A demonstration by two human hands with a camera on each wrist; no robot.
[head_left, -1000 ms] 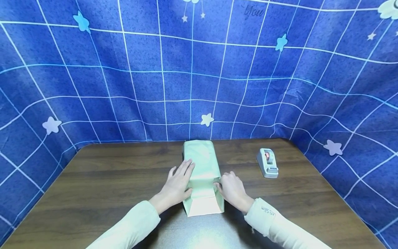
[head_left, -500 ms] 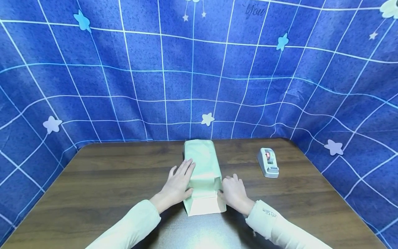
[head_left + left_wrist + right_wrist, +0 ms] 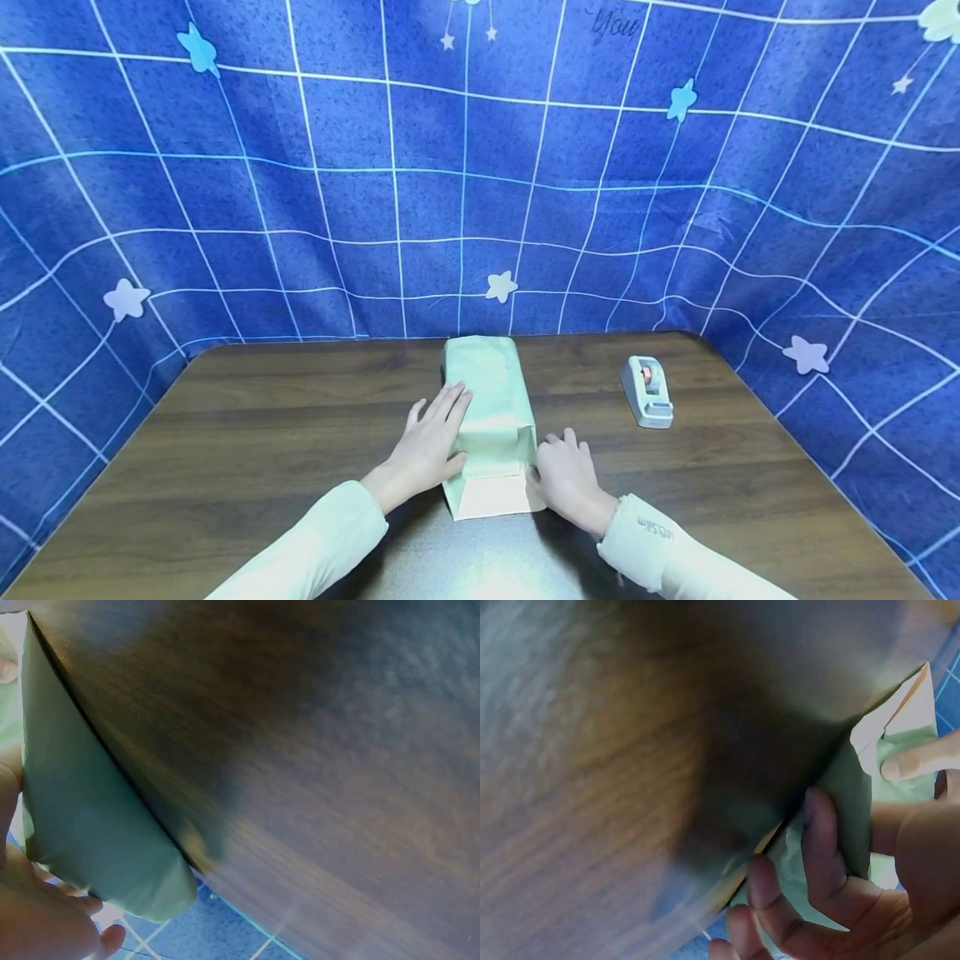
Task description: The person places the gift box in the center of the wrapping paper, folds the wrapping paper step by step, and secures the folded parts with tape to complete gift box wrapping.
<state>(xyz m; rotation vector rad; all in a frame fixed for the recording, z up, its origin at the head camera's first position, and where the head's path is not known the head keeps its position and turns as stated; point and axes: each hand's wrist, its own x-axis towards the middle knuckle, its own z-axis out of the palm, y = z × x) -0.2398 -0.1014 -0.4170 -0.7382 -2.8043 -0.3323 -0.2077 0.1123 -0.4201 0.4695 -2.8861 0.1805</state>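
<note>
A box-shaped package in pale green wrapping paper [image 3: 487,375] lies lengthwise on the table. At its near end a pale flap [image 3: 487,498] spreads toward me. My left hand [image 3: 423,446] rests on the left of the package, fingers extended over its top and thumb by the near end. The left wrist view shows the green side [image 3: 97,810] of the package, with that hand [image 3: 45,915] over its upper edge. My right hand [image 3: 566,475] pinches the paper at the near right corner. In the right wrist view, its index finger [image 3: 825,840] lies outside the paper side and the thumb goes behind it.
A light blue tape dispenser [image 3: 647,393] stands on the right of the brown wooden table [image 3: 300,417]. Behind the table and along its sides hangs a blue curtain [image 3: 337,200] with white lines and stars.
My right hand has slid a little toward me along the package's right side, and the flap's right corner has spread slightly outward. The left hand stays in place.
</note>
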